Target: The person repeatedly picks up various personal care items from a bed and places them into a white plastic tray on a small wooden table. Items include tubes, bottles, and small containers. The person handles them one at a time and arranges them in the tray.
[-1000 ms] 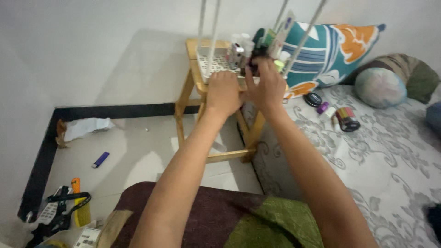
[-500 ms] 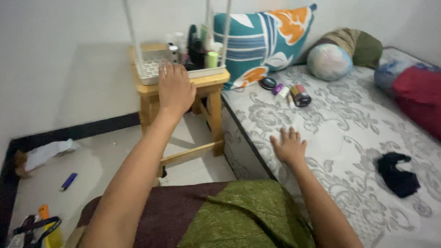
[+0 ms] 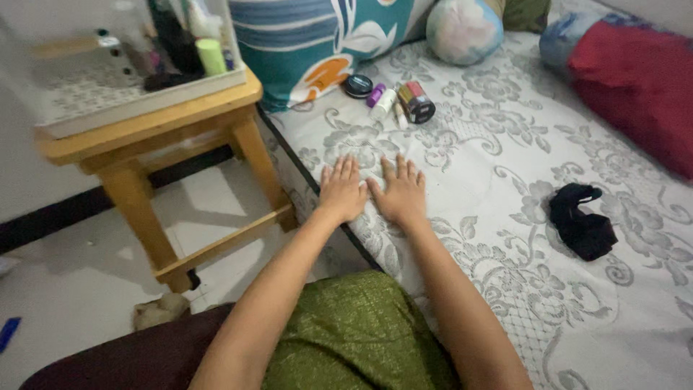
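Both hands lie flat on the bed point(image 3: 505, 166), palms down and fingers spread, side by side just inside its near-left edge. The left hand point(image 3: 343, 191) and the right hand point(image 3: 401, 193) almost touch at the thumbs, and neither holds anything. They press on the grey-and-white patterned sheet point(image 3: 462, 217), which looks smooth under them with a few soft creases just ahead of the fingertips.

The step in hand reads as flattening or feeling this patch of sheet, with the palms resting rather than gripping. Any further stroke across the cloth would call for open palms, even pressure and a sweep away from the edge, so that the cloth is not dragged off the side of the mattress.

Further up the bed, near its head end, lie a few small toiletries: a round black compact point(image 3: 358, 86), a small white tube point(image 3: 384, 103) and a dark jar with a red and yellow label point(image 3: 416, 102). They are well apart from the fingertips. A patterned teal pillow point(image 3: 317, 43) leans behind them. A crumpled black cloth point(image 3: 581, 220) lies out to the right, apart from both hands.

Beside the bed's left edge stands a wooden stool point(image 3: 144, 144) carrying a white tray point(image 3: 115, 87) of bottles.
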A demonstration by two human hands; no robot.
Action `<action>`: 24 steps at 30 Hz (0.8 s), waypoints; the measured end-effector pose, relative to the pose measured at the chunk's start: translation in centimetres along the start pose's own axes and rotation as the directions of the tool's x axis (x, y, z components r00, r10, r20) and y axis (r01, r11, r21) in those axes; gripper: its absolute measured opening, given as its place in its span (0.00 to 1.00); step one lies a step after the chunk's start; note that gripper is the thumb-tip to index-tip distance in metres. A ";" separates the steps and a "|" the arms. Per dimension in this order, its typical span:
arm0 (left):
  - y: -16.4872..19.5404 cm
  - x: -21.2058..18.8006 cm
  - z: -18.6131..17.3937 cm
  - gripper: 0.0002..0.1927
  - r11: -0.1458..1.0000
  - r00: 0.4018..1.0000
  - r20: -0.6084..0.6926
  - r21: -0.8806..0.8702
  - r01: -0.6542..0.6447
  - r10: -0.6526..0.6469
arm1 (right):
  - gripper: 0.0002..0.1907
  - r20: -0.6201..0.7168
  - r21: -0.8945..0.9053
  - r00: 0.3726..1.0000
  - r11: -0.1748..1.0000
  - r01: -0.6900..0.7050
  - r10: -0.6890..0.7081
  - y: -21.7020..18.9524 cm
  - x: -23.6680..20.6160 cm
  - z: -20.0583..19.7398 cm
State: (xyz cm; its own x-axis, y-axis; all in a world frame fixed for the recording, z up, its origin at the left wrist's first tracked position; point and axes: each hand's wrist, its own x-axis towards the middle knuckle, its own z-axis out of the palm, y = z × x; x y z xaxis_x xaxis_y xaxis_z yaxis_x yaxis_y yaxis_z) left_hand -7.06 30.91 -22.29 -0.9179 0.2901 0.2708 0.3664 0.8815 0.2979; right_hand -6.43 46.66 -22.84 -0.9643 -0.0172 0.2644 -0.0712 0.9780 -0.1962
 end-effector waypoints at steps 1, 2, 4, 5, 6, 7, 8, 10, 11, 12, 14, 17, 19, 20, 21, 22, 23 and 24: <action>0.3 0.5 0.9 0.37 0.999 0.999 -0.003 0.011 0.052 -0.052 | 0.39 0.000 0.015 1.000 1.000 -0.003 0.003 0.2 0.7 0.3; 0.3 1.0 1.5 0.37 0.997 0.998 0.002 0.031 0.064 -0.064 | 0.38 -0.011 0.009 1.000 1.000 0.005 -0.005 0.5 1.5 0.8; 0.1 2.2 2.5 0.37 0.993 0.996 0.014 0.072 0.091 -0.092 | 0.37 -0.027 0.000 0.999 1.000 0.021 -0.021 0.8 3.1 1.8; -0.1 2.7 2.8 0.37 0.993 0.996 0.009 0.076 0.087 -0.088 | 0.37 -0.026 0.009 0.999 1.000 0.022 -0.022 1.0 3.8 2.3; -0.3 3.3 3.1 0.37 0.994 0.997 0.002 0.080 0.080 -0.081 | 0.37 -0.029 0.018 0.999 1.000 0.022 -0.022 1.2 4.8 2.8; -0.6 3.9 3.3 0.37 0.994 0.997 -0.005 0.085 0.075 -0.074 | 0.37 -0.031 0.029 0.999 0.999 0.023 -0.022 1.3 5.7 3.2; -0.8 4.5 3.7 0.37 0.993 0.997 0.007 0.087 0.079 -0.080 | 0.37 -0.066 0.036 0.997 0.999 0.032 -0.030 1.4 6.4 3.6; -1.2 6.0 4.4 0.36 0.992 0.995 0.032 0.092 0.089 -0.092 | 0.36 -0.134 0.047 0.990 0.998 0.050 -0.043 1.5 7.7 4.4; -1.5 6.7 4.8 0.35 0.992 0.996 0.028 0.095 0.086 -0.089 | 0.34 -0.181 0.045 0.983 0.998 0.045 -0.036 1.5 8.1 4.8; -1.8 7.4 5.1 0.35 0.992 0.996 0.022 0.099 0.081 -0.084 | 0.31 -0.230 0.042 0.973 0.998 0.039 -0.028 1.4 8.5 5.2; -2.2 8.9 5.7 0.34 0.991 0.998 -0.027 0.117 0.061 -0.059 | 0.26 -0.266 0.035 0.964 0.999 -0.001 0.010 1.4 9.6 5.6; -2.5 10.4 6.3 0.32 0.987 0.992 -0.124 0.155 0.038 -0.018 | 0.26 -0.330 0.044 0.942 0.998 -0.049 0.061 1.1 11.8 5.9; -2.6 10.9 6.4 0.31 0.986 0.989 -0.149 0.161 0.045 -0.021 | 0.35 -0.494 0.066 0.868 0.998 -0.010 0.041 0.9 13.4 6.3; -2.7 10.8 6.6 0.29 0.991 0.980 -0.200 0.125 0.040 -0.014 | 0.37 -0.548 0.043 0.836 0.999 -0.003 0.026 0.7 14.3 6.6; -2.7 10.6 6.7 0.26 0.996 0.968 -0.253 0.089 0.031 -0.008 | 0.38 -0.603 0.020 0.798 1.000 0.002 0.010 0.5 15.4 6.8; -2.9 10.6 6.8 0.24 0.998 0.951 -0.308 0.055 0.019 -0.001 | 0.40 -0.658 -0.003 0.753 1.000 0.006 -0.006 0.5 16.5 7.0; -3.1 10.6 6.8 0.24 0.999 0.947 -0.322 0.034 0.010 0.002 | 0.39 -0.650 0.024 0.759 0.999 -0.024 0.034 0.4 17.5 7.2; -3.2 10.5 6.9 0.24 1.000 0.942 -0.334 0.013 0.002 0.002 | 0.38 -0.638 0.049 0.767 0.997 -0.053 0.073 0.4 18.2 7.5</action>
State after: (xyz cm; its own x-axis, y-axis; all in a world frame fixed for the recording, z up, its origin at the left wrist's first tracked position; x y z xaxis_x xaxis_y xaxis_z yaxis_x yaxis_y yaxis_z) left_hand -18.89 33.71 -26.68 -0.8134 0.1508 0.5618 0.3625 0.8867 0.2868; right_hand -25.90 45.14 -25.20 -0.5815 0.1905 0.7909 -0.0323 0.9660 -0.2564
